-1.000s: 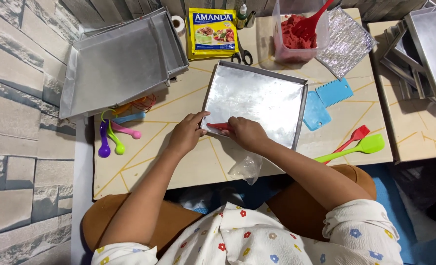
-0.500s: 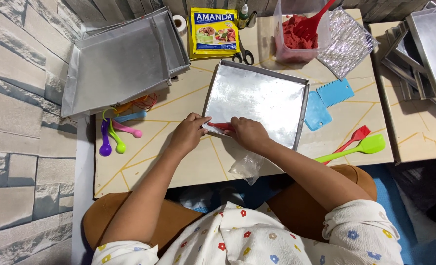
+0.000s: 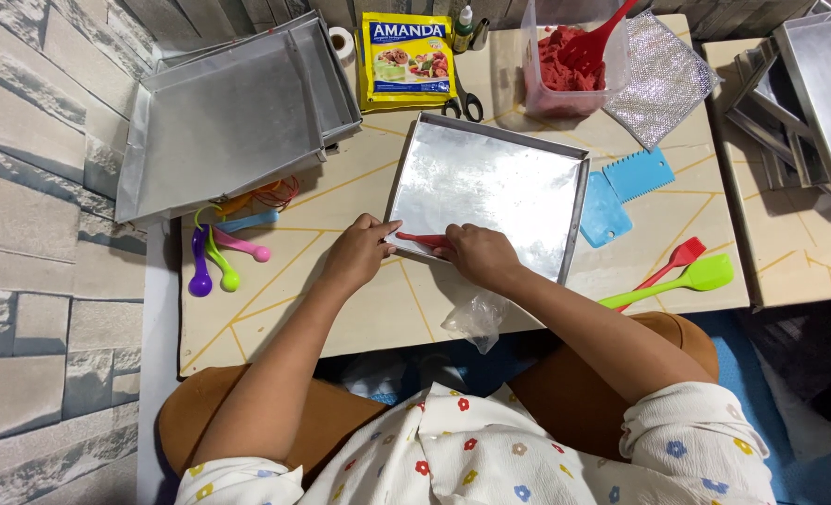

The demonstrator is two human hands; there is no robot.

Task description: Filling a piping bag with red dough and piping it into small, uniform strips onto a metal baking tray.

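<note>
A square metal baking tray (image 3: 490, 140) lined with clear plastic lies on the low table in front of me. My left hand (image 3: 358, 251) rests on the tray's near left corner, fingertips on its rim. My right hand (image 3: 478, 254) presses a small red scraper (image 3: 422, 240) flat against the lining along the tray's near edge. A loose bit of clear plastic (image 3: 474, 318) hangs over the table's edge below my right wrist.
Stacked metal trays (image 3: 229, 112) sit at the far left, more at the far right (image 3: 808, 93). Also on the table: a yellow packet (image 3: 408, 58), scissors (image 3: 462, 101), a tub of red paste (image 3: 570, 65), blue scrapers (image 3: 626, 192), red and green spatulas (image 3: 682, 271), coloured measuring spoons (image 3: 217, 257).
Almost nothing has shifted. Both hands stay at the tray's near edge; the right hand with the red scraper has slid slightly along it.
</note>
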